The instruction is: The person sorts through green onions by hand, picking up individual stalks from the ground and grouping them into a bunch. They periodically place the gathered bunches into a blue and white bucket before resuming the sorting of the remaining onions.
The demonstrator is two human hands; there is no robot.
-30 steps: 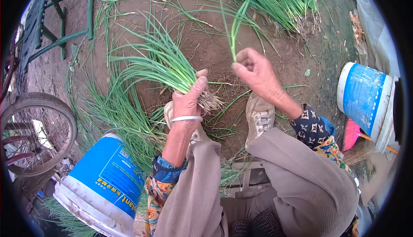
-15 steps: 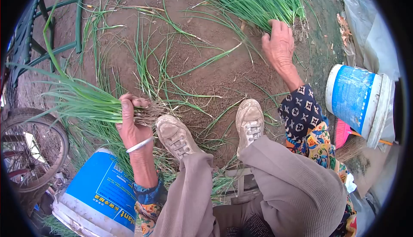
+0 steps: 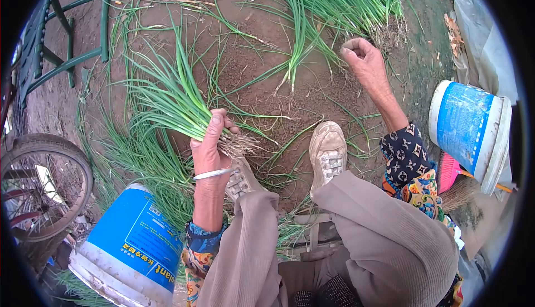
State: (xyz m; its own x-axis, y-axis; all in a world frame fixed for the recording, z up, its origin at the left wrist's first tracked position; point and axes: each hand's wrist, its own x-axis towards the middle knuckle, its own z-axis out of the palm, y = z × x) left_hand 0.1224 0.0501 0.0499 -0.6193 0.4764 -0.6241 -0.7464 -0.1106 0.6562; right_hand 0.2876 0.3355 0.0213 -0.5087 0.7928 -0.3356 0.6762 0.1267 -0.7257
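My left hand (image 3: 212,139) is closed round the base of a bunch of green onions (image 3: 173,98), its roots hanging out over my left shoe. The leaves fan up and to the left. My right hand (image 3: 365,64) is above the soil with thumb and forefinger pinched together; whether anything thin is between them I cannot make out. Just above it lies a large pile of green onions (image 3: 340,0) with roots at its right end. A few loose stalks (image 3: 298,45) lie left of my right hand.
Loose onions (image 3: 150,167) lie at the left. A blue-and-white bucket (image 3: 131,240) stands lower left, another (image 3: 465,128) lies tilted at right. A green metal frame (image 3: 69,61), a wheel (image 3: 47,187), a pink broom (image 3: 448,172) and plastic sheeting (image 3: 479,39) are around. My shoes (image 3: 329,153) rest on soil.
My left hand has moved right and slightly up with its bunch. My right hand has come off the large pile, a little lower, fingers now pinched. Several stalks now lie below the pile.
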